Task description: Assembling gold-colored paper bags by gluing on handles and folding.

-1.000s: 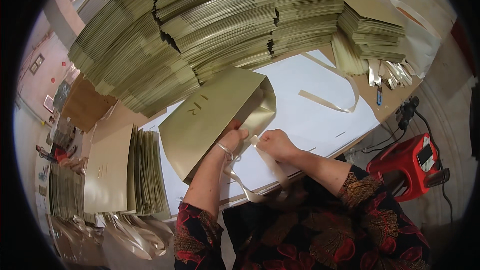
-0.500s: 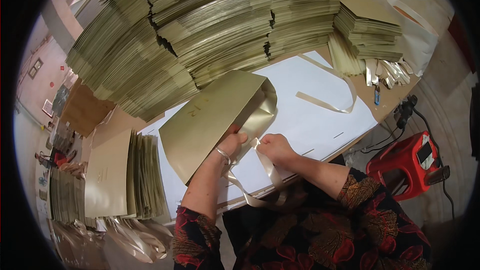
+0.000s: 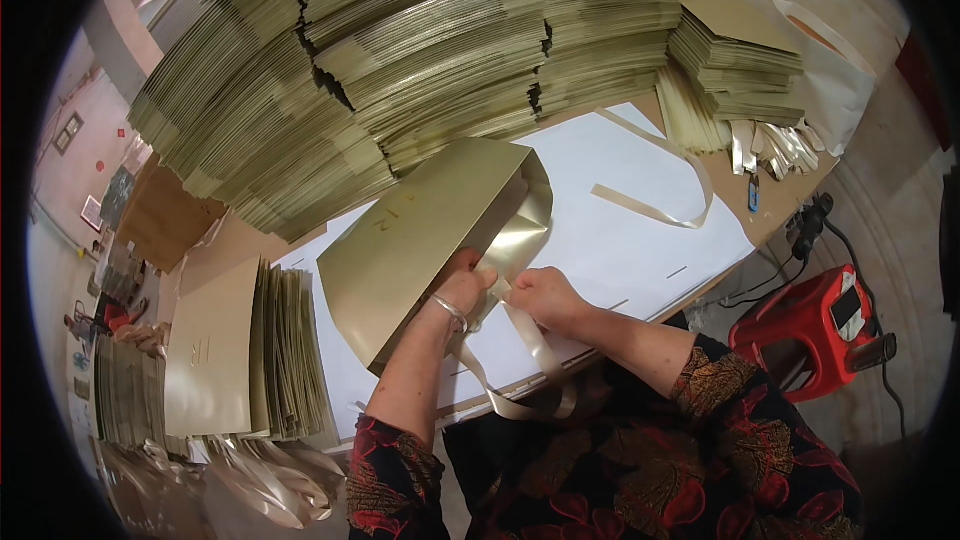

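A gold paper bag [image 3: 410, 230] lies on its side on the white sheet, its mouth toward me and to the right. My left hand [image 3: 463, 288], a bangle at its wrist, is closed at the bag's mouth; its fingers are partly hidden inside. Just to the right, my right hand [image 3: 548, 298] is closed in a pinch on a cream satin ribbon [image 3: 535, 340]. The ribbon runs up between both hands and hangs in a loop over the table's near edge. Where it meets the bag is hidden by my fingers.
Tall stacks of flat gold bags [image 3: 430, 50] fill the table's back. More bags [image 3: 215, 350] stand at left, ribbons [image 3: 275, 480] hanging below. On the white sheet [image 3: 600, 170] lies another ribbon [image 3: 650, 208]. A blue cutter [image 3: 753, 192] and red stool [image 3: 810, 335] are at right.
My right hand has shifted slightly left, closer to my left hand, and the short bit of ribbon between them shows less. The bag has hardly moved.
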The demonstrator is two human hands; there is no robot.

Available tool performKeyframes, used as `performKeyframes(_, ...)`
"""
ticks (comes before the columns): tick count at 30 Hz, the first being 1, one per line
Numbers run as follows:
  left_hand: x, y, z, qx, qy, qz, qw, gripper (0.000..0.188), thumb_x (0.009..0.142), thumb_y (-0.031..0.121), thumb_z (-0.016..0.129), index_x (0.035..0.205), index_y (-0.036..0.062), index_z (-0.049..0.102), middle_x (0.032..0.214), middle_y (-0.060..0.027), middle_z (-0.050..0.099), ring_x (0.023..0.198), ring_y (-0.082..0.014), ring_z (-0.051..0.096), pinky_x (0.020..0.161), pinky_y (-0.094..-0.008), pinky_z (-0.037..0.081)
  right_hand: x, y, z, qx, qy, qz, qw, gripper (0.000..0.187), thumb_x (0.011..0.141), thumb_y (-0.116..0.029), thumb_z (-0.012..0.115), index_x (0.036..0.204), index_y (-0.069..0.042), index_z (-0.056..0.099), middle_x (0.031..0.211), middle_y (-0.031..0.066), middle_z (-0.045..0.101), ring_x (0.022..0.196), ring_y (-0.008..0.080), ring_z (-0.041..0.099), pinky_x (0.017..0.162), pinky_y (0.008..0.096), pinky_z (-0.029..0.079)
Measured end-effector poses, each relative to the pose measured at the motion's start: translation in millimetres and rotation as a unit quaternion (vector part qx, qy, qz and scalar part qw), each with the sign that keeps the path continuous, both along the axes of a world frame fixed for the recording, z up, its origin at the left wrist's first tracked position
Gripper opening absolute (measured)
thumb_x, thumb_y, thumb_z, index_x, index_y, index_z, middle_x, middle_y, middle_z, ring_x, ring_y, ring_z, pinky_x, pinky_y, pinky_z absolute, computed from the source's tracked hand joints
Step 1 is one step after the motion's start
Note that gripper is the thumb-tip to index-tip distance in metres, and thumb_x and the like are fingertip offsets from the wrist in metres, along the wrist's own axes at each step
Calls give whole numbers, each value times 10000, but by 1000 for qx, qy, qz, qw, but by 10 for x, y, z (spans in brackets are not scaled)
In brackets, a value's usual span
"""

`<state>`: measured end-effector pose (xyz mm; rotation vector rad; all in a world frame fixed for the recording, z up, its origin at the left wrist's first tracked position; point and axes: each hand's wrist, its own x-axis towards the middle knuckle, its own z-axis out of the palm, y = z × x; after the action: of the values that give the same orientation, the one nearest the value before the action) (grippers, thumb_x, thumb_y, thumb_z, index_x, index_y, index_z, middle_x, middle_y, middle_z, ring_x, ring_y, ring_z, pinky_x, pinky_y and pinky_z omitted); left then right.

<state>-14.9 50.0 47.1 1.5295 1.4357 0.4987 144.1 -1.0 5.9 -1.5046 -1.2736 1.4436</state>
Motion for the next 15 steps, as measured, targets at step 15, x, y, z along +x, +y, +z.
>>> performKeyframes(15, 30, 164, -408, 97, 190, -28, 977, 398, 699, 191, 717, 1046, 22, 620, 927, -160, 657, 840, -291, 636, 781, -358, 506, 223, 110, 320, 239, -370, 184, 879, 315, 868, -319, 645, 819, -8, 630, 770, 163, 639, 738, 339, 618, 651, 400, 515)
